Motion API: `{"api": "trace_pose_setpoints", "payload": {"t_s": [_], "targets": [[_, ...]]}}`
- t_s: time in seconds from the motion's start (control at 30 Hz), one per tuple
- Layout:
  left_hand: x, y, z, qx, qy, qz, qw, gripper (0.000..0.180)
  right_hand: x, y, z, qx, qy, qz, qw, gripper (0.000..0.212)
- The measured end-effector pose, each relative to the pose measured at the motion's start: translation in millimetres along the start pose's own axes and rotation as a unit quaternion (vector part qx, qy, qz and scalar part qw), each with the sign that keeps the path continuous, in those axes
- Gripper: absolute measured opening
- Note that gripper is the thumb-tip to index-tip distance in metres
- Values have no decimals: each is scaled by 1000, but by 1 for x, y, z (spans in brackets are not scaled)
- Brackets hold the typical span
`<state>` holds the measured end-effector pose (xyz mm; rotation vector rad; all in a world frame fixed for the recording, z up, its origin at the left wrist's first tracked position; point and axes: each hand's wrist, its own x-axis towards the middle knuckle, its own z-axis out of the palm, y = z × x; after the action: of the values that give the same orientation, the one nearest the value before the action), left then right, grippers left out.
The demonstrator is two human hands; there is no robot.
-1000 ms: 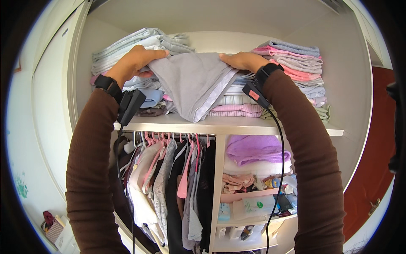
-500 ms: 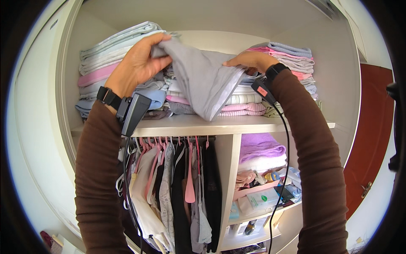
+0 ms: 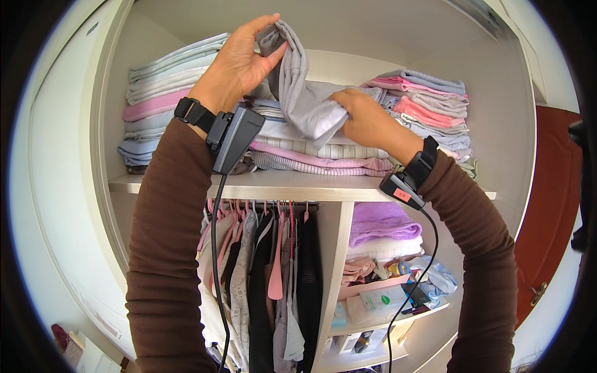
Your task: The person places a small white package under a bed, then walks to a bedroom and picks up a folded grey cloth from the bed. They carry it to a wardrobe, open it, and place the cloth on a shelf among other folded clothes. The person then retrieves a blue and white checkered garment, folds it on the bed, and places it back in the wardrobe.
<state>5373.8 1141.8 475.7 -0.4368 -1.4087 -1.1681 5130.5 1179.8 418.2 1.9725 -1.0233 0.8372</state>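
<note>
A soft grey cloth (image 3: 293, 81), partly folded, hangs between my hands above the upper closet shelf (image 3: 273, 189). My left hand (image 3: 244, 65) is raised higher and pinches its upper end between thumb and fingers. Lower down and to the right, my right hand (image 3: 373, 124) grips the other end, its fingertips partly hidden in the fabric. What kind of garment or linen it is cannot be made out. Directly below and behind it lies a middle stack of folded clothes (image 3: 329, 165), striped, pink and white.
Folded linens (image 3: 163, 81) stand piled at the shelf's left, and more folded clothes (image 3: 432, 109) at its right. Garments on hangers (image 3: 261, 273) fill the lower left section. Lower right, a purple towel (image 3: 382, 224) sits above packages and small items. Black cables (image 3: 219, 261) hang from both wrist devices.
My left hand has risen and moved right, lifting its end of the cloth. My right hand has moved slightly down, and the cloth's hanging corner is now gathered up near it.
</note>
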Motion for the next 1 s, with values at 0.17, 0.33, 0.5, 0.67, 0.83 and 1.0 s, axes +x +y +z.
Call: {"api": "trace_pose_setpoints", "payload": {"t_s": [0.17, 0.33, 0.5, 0.67, 0.83, 1.0], "targets": [[-6, 4, -21, 69, 21, 16, 997, 31, 20, 38, -28, -83, 99, 78, 989, 32], [-20, 23, -38, 329, 47, -60, 941, 41, 36, 51, -68, 79, 38, 237, 967, 26], [-46, -13, 6, 710, 67, 389, 582, 83, 42, 28, -79, 120, -3, 359, 926, 28], [-39, -55, 49, 745, 28, 475, 468, 88, 49, 6, -81, 107, 28, 351, 930, 36], [17, -46, 45, 781, 77, 230, 575, 52, 33, 2, -84, 54, 25, 330, 942, 50], [48, -40, 29, 767, 124, 291, 558, 36, 14, 8, -68, 22, 4, 232, 973, 51]]}}
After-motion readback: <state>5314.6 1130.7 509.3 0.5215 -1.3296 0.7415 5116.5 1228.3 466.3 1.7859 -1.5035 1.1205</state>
